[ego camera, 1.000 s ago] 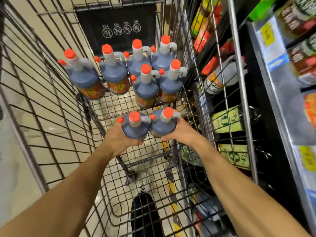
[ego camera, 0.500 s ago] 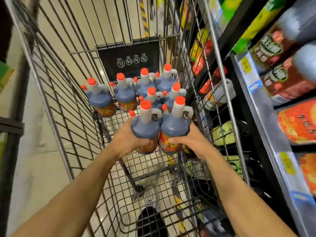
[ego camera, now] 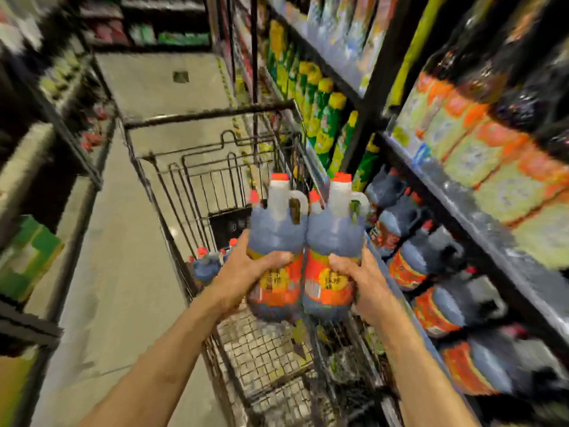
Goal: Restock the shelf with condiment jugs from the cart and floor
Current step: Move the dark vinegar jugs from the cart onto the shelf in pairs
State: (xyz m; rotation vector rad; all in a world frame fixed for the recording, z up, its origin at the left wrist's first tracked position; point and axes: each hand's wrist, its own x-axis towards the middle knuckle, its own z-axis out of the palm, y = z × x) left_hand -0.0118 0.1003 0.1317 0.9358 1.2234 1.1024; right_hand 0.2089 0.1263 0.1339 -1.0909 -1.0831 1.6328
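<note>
Two jugs up out of the cart [ego camera: 212, 114], one per grip, bodies touching side by side, both upright, held above the cart's right side and near the shelf [ego camera: 480, 211] on the right

My left hand [ego camera: 243, 272] wraps the left jug [ego camera: 277, 241] round its lower body, fingers curled across the label front, clenched on it. My right hand [ego camera: 363, 278] does the same on the right jug [ego camera: 335, 241], fingers over the label, thumb side hidden behind. Neither handle loop is being used

Doing this step well, my judgement: keep both jugs vertical so the red caps stay on top, swing them right as a pair toward the row of matching jugs [ego camera: 431, 266] on the shelf, and set bases down flat before letting go. A body grip on a full jug looks slippery and heavy, so I'd keep the squeeze firm and low, and go in one at a time if the shelf gap is tight. Watch the cart's wire edge and the shelf lip on the way over

Counts, left to right: jugs left in the cart [ego camera: 206, 266], at least two or three red caps showing, blurred and partly hidden by my arm, can't fix the number. Jugs in hand, two. Matching jugs on the shelf, roughly six or seven, too smeared to count exactly. No jugs visible on the floor
</note>
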